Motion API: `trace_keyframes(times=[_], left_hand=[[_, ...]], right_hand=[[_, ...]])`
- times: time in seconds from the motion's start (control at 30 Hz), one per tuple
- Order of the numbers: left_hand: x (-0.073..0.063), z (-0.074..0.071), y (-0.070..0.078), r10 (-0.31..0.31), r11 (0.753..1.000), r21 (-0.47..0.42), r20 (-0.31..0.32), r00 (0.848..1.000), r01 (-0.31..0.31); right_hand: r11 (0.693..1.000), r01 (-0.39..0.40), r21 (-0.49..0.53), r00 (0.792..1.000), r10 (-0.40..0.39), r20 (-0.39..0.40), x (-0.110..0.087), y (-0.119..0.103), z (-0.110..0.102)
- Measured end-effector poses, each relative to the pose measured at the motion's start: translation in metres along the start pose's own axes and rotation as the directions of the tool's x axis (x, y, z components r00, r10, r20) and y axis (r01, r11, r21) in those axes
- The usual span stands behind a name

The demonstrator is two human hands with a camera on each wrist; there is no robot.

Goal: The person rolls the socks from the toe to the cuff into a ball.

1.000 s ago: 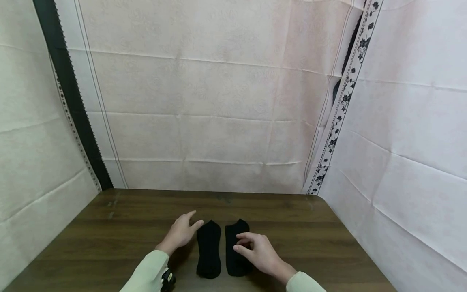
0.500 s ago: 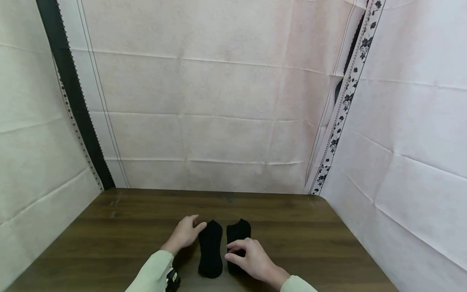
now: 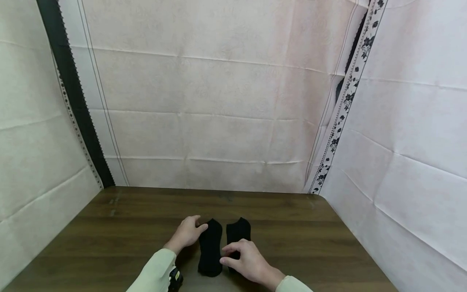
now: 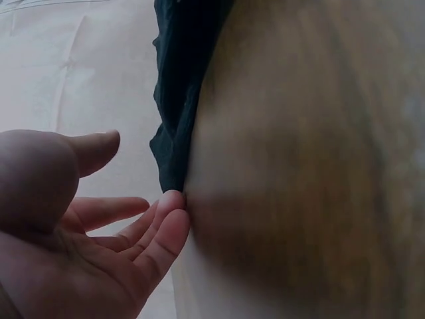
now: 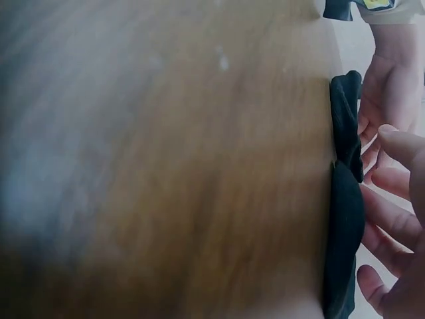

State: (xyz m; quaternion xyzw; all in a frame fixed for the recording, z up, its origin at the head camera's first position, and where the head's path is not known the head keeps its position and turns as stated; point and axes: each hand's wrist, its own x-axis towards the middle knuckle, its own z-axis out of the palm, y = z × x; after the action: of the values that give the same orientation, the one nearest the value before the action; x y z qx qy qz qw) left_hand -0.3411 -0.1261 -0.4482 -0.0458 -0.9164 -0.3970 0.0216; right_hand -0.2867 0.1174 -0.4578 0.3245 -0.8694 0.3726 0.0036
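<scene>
Two black ankle socks lie side by side on the wooden table, the left sock [image 3: 210,253] in full view and the right sock [image 3: 238,230] partly covered. At the outer upper edge of the left sock is my left hand [image 3: 187,234], its thumb over that edge. In the left wrist view, my left hand [image 4: 99,246] has thumb and fingers apart, with fingertips by the end of the black sock [image 4: 178,93]. My right hand [image 3: 246,261] hovers over the lower right sock, thumb and forefinger spread toward the left one. The right wrist view shows its loosely bent fingers beside the socks [image 5: 344,232].
Brown wood-grain tabletop [image 3: 146,219] surrounds the socks. Creased pale cloth [image 3: 219,121] hangs behind the table, with more cloth at both sides. A dark strapped device [image 3: 176,279] sits at my left wrist, by the light green sleeve [image 3: 155,269].
My right hand has shifted left and nearer to me, from over the right sock's middle toward the gap between the socks. My left hand moved slightly right. Both socks lie as before.
</scene>
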Motion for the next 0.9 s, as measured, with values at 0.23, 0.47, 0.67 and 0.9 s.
trace_keyframes(times=[0.23,0.47,0.67,0.9], left_hand=[[0.0011,0.0026,-0.0022,0.02,1.0,0.018,-0.008,1.0,-0.02],[0.0027,0.0036,-0.0032,0.006,0.999,0.035,-0.018,1.0,-0.006],[0.0041,0.0031,-0.0024,-0.025,0.999,0.045,-0.031,0.999,0.026],[0.0035,0.0039,-0.0011,-0.024,0.999,0.044,-0.047,0.999,0.026]], right_hand=[[0.998,0.027,-0.053,1.0,-0.026,0.011,0.0016,-0.0032,0.0025],[0.987,0.045,-0.156,0.999,-0.04,0.037,0.0032,-0.0051,0.0042],[0.982,0.019,-0.189,0.999,-0.009,0.053,0.0038,-0.007,0.0053],[0.974,0.044,-0.222,0.998,-0.032,0.06,0.0037,-0.008,0.0075]])
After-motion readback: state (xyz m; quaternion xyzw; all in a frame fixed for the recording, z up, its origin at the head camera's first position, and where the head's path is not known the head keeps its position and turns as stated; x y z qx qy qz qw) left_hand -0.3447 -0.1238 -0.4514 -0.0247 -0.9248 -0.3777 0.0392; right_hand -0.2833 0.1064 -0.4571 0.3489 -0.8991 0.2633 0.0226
